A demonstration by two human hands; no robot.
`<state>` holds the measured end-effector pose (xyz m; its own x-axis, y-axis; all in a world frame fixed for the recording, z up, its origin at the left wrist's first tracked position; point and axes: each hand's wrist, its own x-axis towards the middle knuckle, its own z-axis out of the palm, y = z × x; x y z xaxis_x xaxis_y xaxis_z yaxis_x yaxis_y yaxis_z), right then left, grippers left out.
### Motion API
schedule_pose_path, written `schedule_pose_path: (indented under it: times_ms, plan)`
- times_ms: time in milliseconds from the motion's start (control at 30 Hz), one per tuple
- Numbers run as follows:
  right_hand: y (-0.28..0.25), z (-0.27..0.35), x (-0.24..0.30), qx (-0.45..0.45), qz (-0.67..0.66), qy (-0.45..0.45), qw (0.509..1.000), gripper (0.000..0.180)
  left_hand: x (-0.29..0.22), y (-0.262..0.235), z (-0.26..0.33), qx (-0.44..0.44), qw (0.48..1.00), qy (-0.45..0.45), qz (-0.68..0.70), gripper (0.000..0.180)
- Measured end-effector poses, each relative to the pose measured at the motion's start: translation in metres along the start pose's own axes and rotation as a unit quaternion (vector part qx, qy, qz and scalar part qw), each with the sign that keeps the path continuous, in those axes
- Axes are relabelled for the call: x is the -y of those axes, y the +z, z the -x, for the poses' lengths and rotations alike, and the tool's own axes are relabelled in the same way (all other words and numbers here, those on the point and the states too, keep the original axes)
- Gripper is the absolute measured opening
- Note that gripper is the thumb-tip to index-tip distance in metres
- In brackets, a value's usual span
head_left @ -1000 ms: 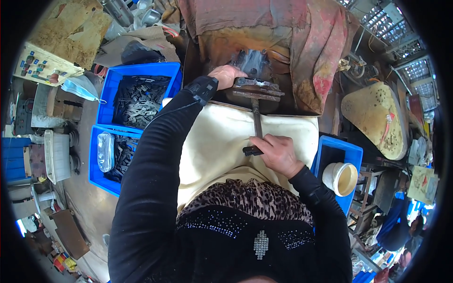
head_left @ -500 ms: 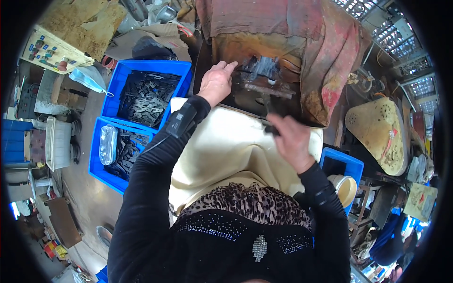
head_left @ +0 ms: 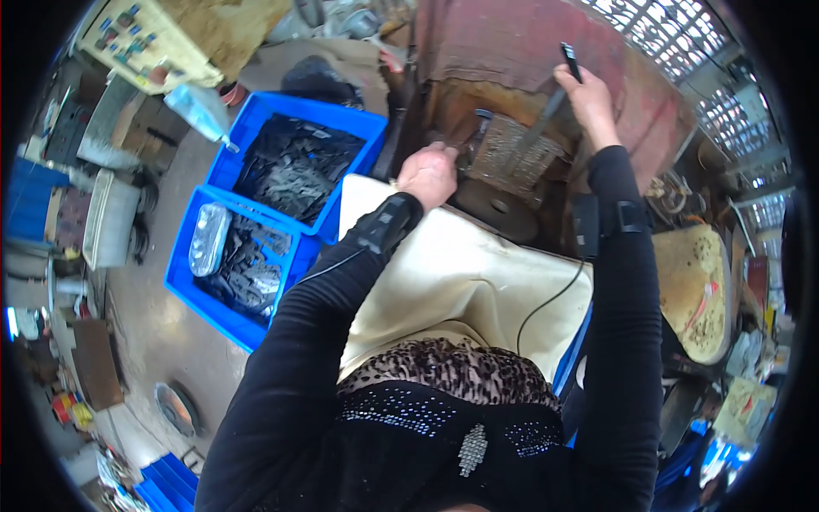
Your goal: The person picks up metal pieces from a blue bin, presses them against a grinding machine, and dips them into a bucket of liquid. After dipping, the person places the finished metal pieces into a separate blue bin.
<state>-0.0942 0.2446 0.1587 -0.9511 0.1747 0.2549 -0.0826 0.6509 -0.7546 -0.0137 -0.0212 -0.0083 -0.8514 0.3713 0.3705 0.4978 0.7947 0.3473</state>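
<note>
Lever handle (head_left: 550,107) of the rusty press (head_left: 512,154) is gripped high by the right hand (head_left: 587,96), fingers closed around it. Left hand (head_left: 429,173) rests at the press's left edge, fingers curled, hold unclear; blue crates (head_left: 256,213) stand left of the press.

Two bright blue crates (head_left: 256,145) left of the left hand (head_left: 428,173) hold dark grey metal pieces (head_left: 290,166). Cream cloth (head_left: 452,273) below it. Sleeves (head_left: 324,316) black; leopard-print garment (head_left: 452,371) beneath. Rust-red machine (head_left: 512,60) beside the right hand (head_left: 587,98), which grips a black-tipped handle (head_left: 569,60).

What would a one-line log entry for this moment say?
left hand: at press die | right hand: gripping raised lever | blue crates: dark metal pieces
</note>
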Motion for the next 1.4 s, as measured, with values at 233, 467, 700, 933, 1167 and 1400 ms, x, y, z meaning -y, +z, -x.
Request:
schedule_pose_path:
  times_ms: [233, 467, 700, 933, 1167, 1400]
  plan:
    - [-0.009, -0.037, -0.032, 0.011, 0.023, -0.001, 1.0, 0.032, -0.004, 0.026, -0.004, -0.037, 0.993, 0.025, -0.11, 0.014]
    - [-0.013, -0.025, -0.041, -0.055, -0.023, -0.045, 0.997, 0.033, -0.02, -0.014, -0.003, 0.009, 0.998, -0.046, 0.035, 0.015]
    - [-0.009, 0.105, -0.092, 0.041, -0.038, 0.046, 0.997, 0.028, -0.018, -0.014, -0.004, 0.032, 0.997, -0.055, 0.046, 0.017]
    - [-0.016, 0.18, -0.187, 0.08, -0.018, 0.16, 0.984, 0.024, -0.024, -0.026, -0.004, 0.025, 0.997, -0.038, 0.055, 0.018]
    - [0.011, 0.205, -0.143, 0.072, 0.226, 0.006, 0.971, 0.027, -0.005, -0.015, 0.008, -0.048, 0.992, -0.007, 0.116, 0.014]
    - [0.012, 0.202, -0.148, 0.078, 0.23, 0.023, 0.97, 0.03, 0.047, -0.125, 0.089, -0.165, 0.958, 0.012, 0.235, 0.027]
